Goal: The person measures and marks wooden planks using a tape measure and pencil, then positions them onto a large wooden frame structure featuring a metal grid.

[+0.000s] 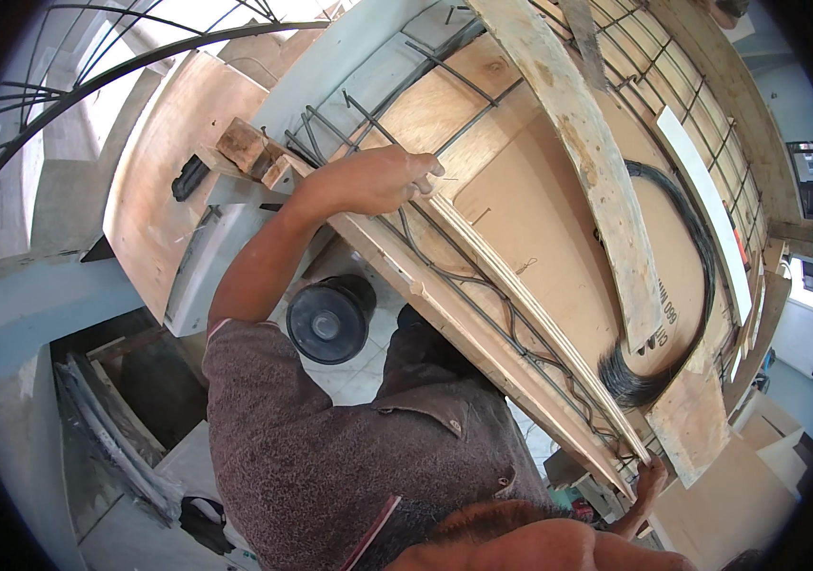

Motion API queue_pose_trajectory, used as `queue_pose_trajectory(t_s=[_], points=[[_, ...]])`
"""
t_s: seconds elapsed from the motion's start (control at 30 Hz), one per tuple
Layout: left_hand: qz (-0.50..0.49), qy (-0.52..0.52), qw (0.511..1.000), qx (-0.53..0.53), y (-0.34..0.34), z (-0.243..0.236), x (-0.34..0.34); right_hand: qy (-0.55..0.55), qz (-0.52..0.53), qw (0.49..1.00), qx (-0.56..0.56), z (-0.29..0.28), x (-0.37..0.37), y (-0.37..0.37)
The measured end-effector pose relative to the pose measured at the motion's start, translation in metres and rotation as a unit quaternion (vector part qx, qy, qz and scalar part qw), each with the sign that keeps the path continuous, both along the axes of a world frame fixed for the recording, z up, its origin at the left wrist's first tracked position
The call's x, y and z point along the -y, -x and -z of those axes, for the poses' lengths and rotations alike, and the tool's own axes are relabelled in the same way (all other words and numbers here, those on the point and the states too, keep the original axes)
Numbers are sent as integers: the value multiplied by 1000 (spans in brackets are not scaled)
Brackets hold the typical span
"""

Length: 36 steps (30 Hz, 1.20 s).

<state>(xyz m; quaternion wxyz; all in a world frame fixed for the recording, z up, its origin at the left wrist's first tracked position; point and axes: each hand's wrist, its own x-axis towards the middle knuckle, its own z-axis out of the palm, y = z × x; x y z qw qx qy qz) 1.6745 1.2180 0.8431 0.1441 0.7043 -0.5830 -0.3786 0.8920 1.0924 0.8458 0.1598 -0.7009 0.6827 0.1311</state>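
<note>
A tan wooden board with a pale layered edge lies tilted in front of me, among steel reinforcing bars. My left hand is closed at its upper left corner, fingers bent over the edge. At the far lower right end of the same edge, my right hand grips the corner; part of that hand is hidden. A coil of thin black wire rests on the board. Crossing over the board is a long weathered plank. Small bent wires and nails stick up near the edge.
A timber form side runs between me and the bars. Beneath my left arm stands a black bucket. A white strip and a mesh of bars lie at the right. Wood panels stand at the left.
</note>
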Motion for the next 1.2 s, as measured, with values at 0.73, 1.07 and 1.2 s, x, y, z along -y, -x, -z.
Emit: queue_pose_trajectory(t_s=[0.73,1.07,1.2], points=[[5,35,998,49,-22,8,-5,38,-12,999,-28,-3,-8,-18],[19,45,998,34,-23,15,-6,63,-21,998,-2,6,-10,-9],[15,45,998,33,-22,9,-7,77,-16,997,-2,9,-12,-6]])
